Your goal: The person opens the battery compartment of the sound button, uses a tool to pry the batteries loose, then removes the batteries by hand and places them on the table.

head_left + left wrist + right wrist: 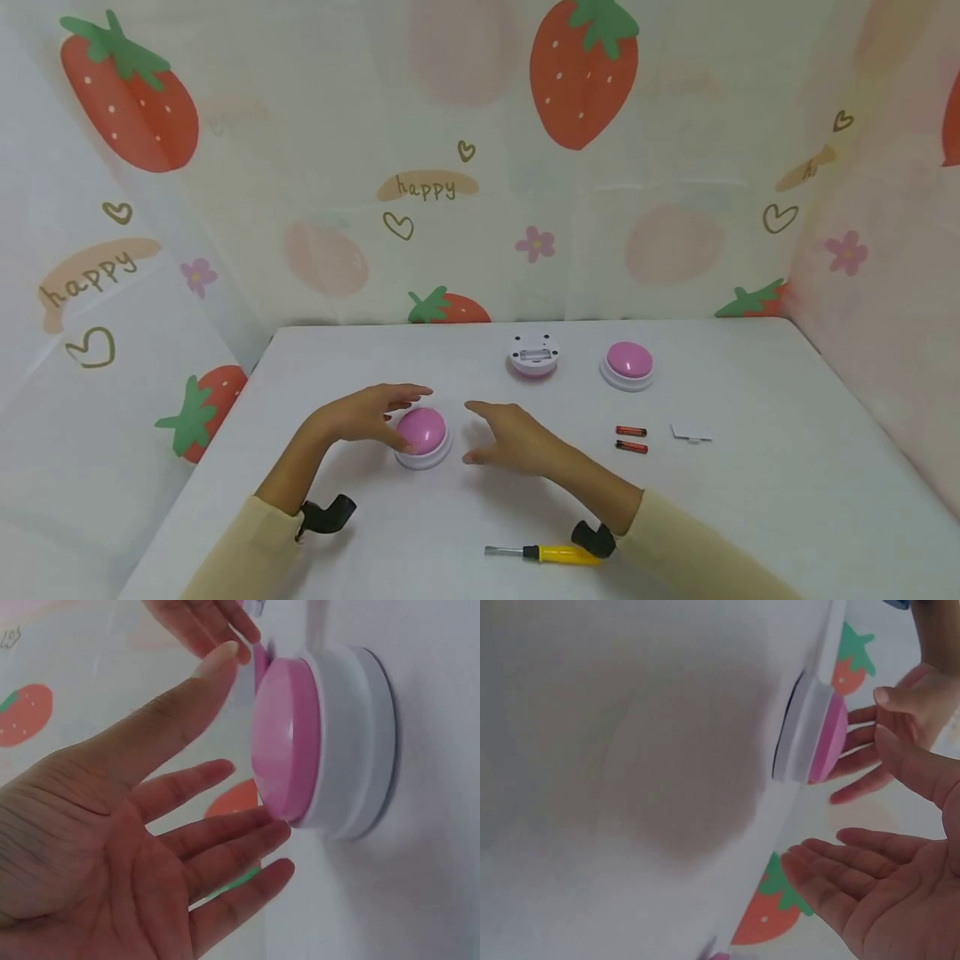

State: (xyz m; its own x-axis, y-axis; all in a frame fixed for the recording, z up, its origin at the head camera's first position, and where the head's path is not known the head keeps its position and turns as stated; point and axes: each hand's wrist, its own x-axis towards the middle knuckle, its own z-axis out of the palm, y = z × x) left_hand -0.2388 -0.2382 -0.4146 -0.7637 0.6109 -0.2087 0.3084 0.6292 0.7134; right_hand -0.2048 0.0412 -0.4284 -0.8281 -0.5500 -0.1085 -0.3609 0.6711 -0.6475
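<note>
Pink on top and white at the base, a push button (423, 428) stands upright on a white table (772, 500) between a person's two bare hands. The left hand (365, 414) reaches beside it with fingers spread and thumb well apart from them, pinching nothing; whether a fingertip grazes the button's top is hard to tell from these angles. The right hand (519, 440), across from it and apart from the button, extends its fingers close to one another, thumb held away. The step in hand looks like either taking hold of the button or letting it go. If it is to be lifted, the next move calls for both hands to close in on the white base, keeping pressure off the top. Farther back sit an upturned button (534, 356), battery bay facing up, and another upright button (628, 365). Two small batteries (632, 432) and a white cover (691, 432) lie loose to the right, suggesting that bay is not yet filled and covered. A yellow-handled screwdriver (555, 555) rests nearest the person, touched by neither hand.
</note>
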